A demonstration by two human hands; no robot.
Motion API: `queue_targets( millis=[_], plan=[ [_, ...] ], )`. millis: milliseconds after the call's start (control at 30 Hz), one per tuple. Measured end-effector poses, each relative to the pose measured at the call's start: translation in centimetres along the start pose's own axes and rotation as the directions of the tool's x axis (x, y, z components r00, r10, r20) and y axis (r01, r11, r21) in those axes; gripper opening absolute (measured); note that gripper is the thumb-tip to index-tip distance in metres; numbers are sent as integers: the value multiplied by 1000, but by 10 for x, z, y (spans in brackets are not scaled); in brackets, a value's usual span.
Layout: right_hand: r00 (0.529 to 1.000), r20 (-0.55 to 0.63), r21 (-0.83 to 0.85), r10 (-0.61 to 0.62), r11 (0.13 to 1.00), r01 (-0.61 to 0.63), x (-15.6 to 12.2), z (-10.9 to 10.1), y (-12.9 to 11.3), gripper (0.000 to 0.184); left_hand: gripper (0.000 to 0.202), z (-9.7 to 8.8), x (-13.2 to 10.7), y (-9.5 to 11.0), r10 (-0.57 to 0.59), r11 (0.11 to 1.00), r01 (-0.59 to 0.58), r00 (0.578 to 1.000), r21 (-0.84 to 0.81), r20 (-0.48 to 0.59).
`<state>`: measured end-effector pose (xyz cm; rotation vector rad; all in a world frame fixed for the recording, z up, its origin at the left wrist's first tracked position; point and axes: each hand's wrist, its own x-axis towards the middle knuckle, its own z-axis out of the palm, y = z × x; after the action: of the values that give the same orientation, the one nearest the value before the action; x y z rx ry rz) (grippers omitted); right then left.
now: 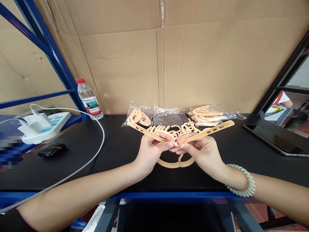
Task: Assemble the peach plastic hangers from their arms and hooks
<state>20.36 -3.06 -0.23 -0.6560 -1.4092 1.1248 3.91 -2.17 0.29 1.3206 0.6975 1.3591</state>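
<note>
Here, both hands met over the middle of the black table [113,158], each pinching one flat wooden slat. The left hand [150,152] was closed, thumb and fingertips gripping the inner end of the left slat [145,130]. That slat's long axis ran up and away to the left, and its free end pointed towards the left bag [140,116] of wooden parts. The right hand [203,152], with a pale beaded bracelet [246,183] at the wrist, was closed in the same pinch on the inner end of the right slat [213,129]. This slat had small slots along it and ran up and out to the right, its tip just in front of the right bag [208,115]. The two inner ends touched between the thumbs, so together the slats made a wide, shallow V held above the tabletop.

Directly below the hands a curved wooden piece [169,164] lay on the table, partly hidden by the fingers. Loose wooden cut-outs [179,129] were scattered behind the slats, in front of a flattened clear bag [169,115].

Well to the left stood a water bottle [88,100] with a red cap, near a white power strip [54,124] with plugs in it. A white cable [98,149] looped across the table, and a small black case [51,149] lay beside it. Far right lay a dark tablet [277,138].
</note>
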Motion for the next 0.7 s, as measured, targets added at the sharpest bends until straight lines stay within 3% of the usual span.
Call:
queue_targets(
  millis=[400, 700],
  plan=[
    [993, -110, 16, -32, 999, 34, 0, 1, 2, 19, 7, 8, -5, 5, 112, 991, -108, 993, 81, -35],
    [980, -84, 25, 183, 983, -181, 8, -5, 4, 32, 19, 5, 2, 2, -92, 987, 100, 993, 122, -71]
  ],
)
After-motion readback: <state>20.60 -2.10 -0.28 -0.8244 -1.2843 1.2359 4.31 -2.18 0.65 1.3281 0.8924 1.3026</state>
